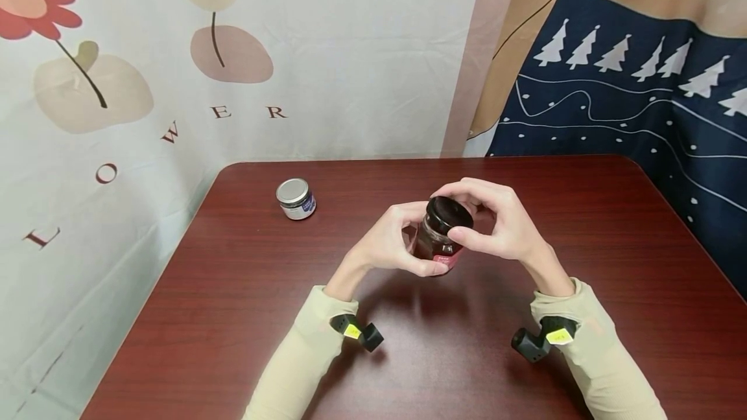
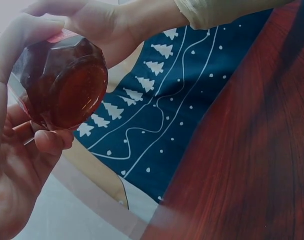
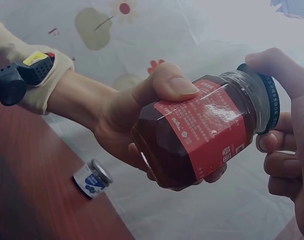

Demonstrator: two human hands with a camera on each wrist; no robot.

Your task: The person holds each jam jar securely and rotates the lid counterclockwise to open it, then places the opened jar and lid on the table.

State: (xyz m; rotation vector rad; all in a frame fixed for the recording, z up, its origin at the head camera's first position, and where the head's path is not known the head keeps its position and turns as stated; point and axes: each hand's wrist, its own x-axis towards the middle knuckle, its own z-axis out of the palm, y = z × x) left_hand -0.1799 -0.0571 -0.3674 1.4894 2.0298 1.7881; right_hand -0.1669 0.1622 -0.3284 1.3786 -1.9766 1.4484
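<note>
So the big jar point(image 1: 432, 243) is up off the table point(image 1: 233, 316), at about 4 o'clock from the middle of the head view, with its dark lid point(image 1: 450, 212) on. My worry is the glass: it looks smooth and faceted, so if the lower grip is too light for any twist up top, I reckon the jar could spin or drop and crack. And if the lid's loose (can't tell from here), a tug with the jar tipped could spill some contents.

Left hand point(image 1: 390, 238), on the jar's 9 o'clock side, is wrapped round the body, thumb over the red label point(image 3: 211, 125). Right hand point(image 1: 503, 222), toward 2 o'clock, pinches the lid's edge, palm off it.

Further out, a small jar point(image 1: 296, 199) stands between 9 and 10 o'clock from the big one, well apart from both hands.
</note>
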